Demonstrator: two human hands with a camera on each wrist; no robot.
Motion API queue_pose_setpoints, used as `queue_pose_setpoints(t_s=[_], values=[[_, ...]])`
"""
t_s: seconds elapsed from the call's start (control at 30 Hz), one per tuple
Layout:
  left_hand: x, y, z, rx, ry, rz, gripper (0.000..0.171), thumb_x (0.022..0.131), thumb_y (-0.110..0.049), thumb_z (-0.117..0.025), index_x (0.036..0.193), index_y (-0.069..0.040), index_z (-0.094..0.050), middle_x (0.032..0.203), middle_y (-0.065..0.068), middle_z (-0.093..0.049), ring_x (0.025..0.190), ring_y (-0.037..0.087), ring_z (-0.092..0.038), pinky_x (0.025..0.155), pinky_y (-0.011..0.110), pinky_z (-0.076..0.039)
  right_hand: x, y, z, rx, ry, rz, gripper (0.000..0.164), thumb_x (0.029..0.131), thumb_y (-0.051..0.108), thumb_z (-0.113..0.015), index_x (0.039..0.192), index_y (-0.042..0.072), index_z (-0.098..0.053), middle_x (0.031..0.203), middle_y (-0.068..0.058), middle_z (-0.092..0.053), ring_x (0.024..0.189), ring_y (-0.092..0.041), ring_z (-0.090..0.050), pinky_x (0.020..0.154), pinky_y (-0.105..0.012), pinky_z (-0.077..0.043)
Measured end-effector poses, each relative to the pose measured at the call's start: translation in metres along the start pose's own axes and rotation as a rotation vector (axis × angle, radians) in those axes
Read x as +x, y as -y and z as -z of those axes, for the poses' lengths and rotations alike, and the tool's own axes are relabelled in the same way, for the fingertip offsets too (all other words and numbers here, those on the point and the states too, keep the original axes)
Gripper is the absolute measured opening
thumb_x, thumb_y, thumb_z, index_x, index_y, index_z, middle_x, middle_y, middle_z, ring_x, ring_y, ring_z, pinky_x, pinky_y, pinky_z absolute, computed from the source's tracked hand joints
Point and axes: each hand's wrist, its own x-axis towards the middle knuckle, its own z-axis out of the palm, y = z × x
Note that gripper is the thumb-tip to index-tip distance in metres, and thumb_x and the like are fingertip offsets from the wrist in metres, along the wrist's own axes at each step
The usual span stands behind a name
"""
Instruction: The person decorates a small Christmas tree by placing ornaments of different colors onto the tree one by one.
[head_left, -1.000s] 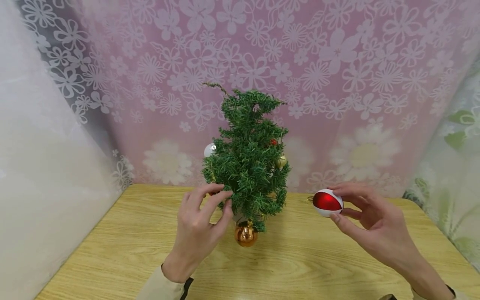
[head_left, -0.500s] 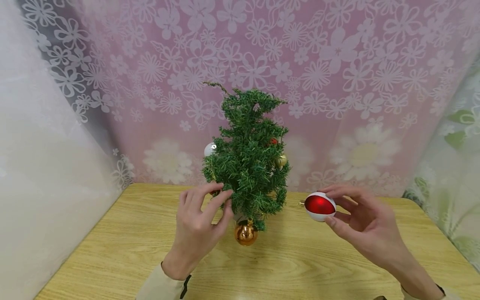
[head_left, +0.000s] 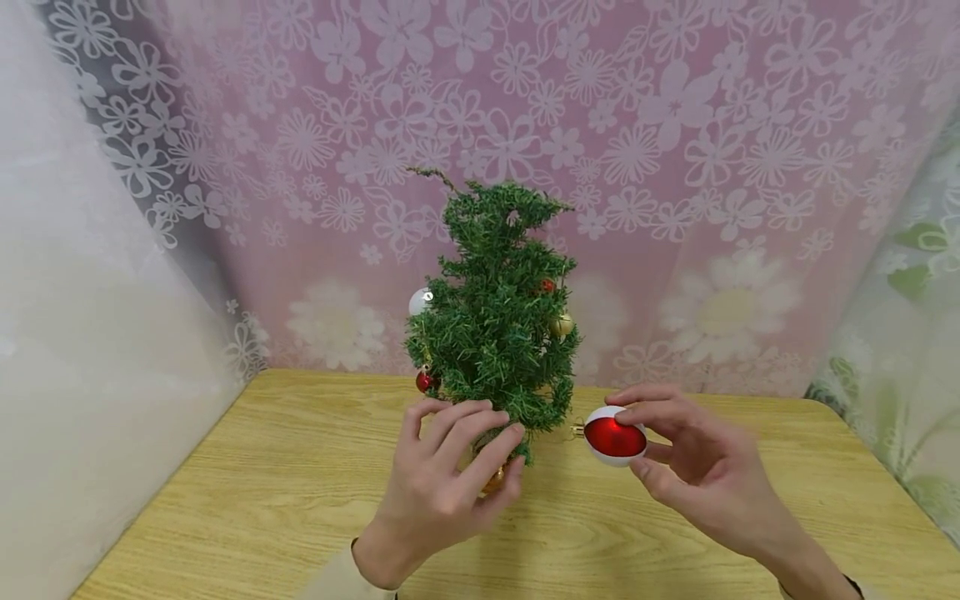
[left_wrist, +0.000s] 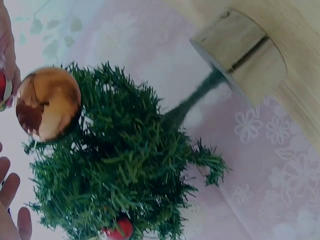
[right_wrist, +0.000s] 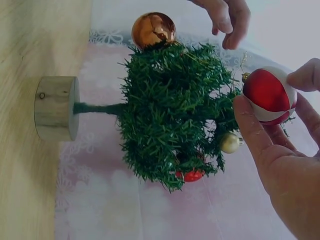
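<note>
A small artificial Christmas tree (head_left: 498, 308) stands upright on the table. My right hand (head_left: 701, 471) pinches a red and white Christmas ball (head_left: 615, 442) between thumb and fingers, just right of the lower branches. The ball's gold cap and hanging loop point toward the tree. In front of the lowest branches is my left hand (head_left: 450, 479), its fingers loosely bent and holding nothing. Behind these fingers, a copper-coloured ball (head_left: 492, 481) is partly hidden; the left wrist view shows this copper ball (left_wrist: 47, 104) whole, hanging at the tree's near side, apart from the fingertips.
On the tree hang a white ball (head_left: 421, 302) and a small red ball (head_left: 427, 381) at left, a gold ball (head_left: 562, 324) and another red ball (head_left: 547, 285) at right. The round wooden base (right_wrist: 56, 107) stands on the wooden table (head_left: 262, 500). A flowered curtain (head_left: 315, 208) hangs behind.
My right hand has brought the red and white ball leftward and slightly down toward the tree. My left hand has moved right and down from the left branches, uncovering the small red ball there.
</note>
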Motion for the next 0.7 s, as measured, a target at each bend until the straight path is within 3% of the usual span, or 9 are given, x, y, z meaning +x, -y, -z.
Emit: queue_pose_setpoints(t_s=[0.13, 0.4, 0.7], values=[[0.001, -0.005, -0.004, -0.013, -0.011, -0.023, 0.02, 0.09, -0.028, -0.062, 0.096, -0.017, -0.078, 0.096, 0.001, -0.073, 0.091, 0.02, -0.07, 0.079, 0.042, -0.049, 0.0, 0.001, -0.005, -0.031, 0.013, -0.042, 0.06, 0.077, -0.038, -0.048, 0.13, -0.01, -0.058, 0.14, -0.016, -0.055, 0.128, -0.022, -0.059, 0.094, -0.032, -0.06], [0.0, -0.012, -0.007, -0.039, 0.034, 0.012, 0.026, 0.091, -0.038, -0.063, 0.096, -0.018, -0.078, 0.097, -0.001, -0.073, 0.093, 0.018, -0.069, 0.08, 0.041, -0.049, -0.002, 0.005, -0.014, -0.068, 0.028, -0.094, 0.054, 0.08, -0.034, -0.052, 0.126, -0.007, -0.059, 0.138, -0.013, -0.057, 0.125, -0.021, -0.062, 0.094, -0.034, -0.06], [0.001, -0.014, -0.01, -0.055, 0.015, 0.018, 0.013, 0.09, -0.027, -0.068, 0.089, -0.019, -0.077, 0.094, -0.002, -0.073, 0.092, 0.018, -0.07, 0.08, 0.04, -0.049, -0.003, 0.004, -0.02, -0.083, 0.048, -0.117, 0.053, 0.08, -0.033, -0.054, 0.125, -0.004, -0.06, 0.138, -0.009, -0.057, 0.123, -0.018, -0.062, 0.092, -0.035, -0.061]])
